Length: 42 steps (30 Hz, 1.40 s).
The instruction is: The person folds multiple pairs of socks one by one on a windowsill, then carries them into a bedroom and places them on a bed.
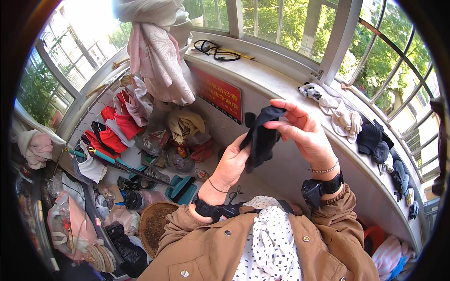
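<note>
A black cloth item (263,140), apparently a sock or a pair of socks, hangs between my hands in front of the low wall. My left hand (230,163) pinches its lower left side between thumb and fingers. Up at its top right end, my right hand (304,131) grips the fabric with the thumb and fingertips. On the sill to the right lie light-coloured socks (346,119), and beyond them are dark socks (374,142) in small heaps.
Black-framed glasses (218,51) rest on the windowsill (281,73). Light curtains (158,56) hang bundled ahead. To the left are red garments (123,123) on hangers, a teal dustpan (181,189), a woven basket (156,224) and bags (75,224). A red sign bearing writing (219,93) is on the wall.
</note>
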Tool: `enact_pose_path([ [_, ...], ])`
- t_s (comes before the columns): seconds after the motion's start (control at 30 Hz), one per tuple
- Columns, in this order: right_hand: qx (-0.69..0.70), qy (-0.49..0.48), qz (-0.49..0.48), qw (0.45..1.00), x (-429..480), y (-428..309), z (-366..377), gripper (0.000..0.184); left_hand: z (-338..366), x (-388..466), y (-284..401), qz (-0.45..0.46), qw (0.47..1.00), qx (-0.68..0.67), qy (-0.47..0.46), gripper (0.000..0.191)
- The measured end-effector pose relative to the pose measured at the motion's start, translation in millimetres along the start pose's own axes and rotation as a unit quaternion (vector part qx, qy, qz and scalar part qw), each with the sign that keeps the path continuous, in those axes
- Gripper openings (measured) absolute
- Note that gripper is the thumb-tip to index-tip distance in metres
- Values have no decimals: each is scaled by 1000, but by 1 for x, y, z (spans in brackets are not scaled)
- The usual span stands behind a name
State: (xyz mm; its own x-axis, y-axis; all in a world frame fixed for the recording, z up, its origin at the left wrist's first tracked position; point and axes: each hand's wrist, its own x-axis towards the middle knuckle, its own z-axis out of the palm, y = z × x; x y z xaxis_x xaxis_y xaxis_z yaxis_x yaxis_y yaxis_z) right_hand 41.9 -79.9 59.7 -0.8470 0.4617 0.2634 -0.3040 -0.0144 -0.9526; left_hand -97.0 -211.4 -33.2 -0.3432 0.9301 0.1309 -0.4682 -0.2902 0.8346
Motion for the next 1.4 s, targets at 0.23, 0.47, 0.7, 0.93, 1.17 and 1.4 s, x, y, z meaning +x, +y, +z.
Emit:
enact_pose_path([
  [0.23,-42,160,6,986,-5,13,-5,29,1,0,-19,-23,978,205,-34,32],
  [0.47,-30,210,-55,976,-8,27,-2,40,9,-4,-29,-153,984,-67,-58,39],
  [0.7,4,208,-83,975,-15,47,-12,57,14,-10,-34,-115,993,-9,-29,39],
  [0.93,9,292,-46,955,-45,57,-35,65,11,-2,-31,-83,994,-10,65,28],
  [1.17,-195,135,169,957,-87,52,-44,40,31,-2,-16,-33,998,-45,35,25],
  [1.4,-322,-12,250,913,-108,57,-44,78,53,-8,-25,-72,996,-39,-41,24],
])
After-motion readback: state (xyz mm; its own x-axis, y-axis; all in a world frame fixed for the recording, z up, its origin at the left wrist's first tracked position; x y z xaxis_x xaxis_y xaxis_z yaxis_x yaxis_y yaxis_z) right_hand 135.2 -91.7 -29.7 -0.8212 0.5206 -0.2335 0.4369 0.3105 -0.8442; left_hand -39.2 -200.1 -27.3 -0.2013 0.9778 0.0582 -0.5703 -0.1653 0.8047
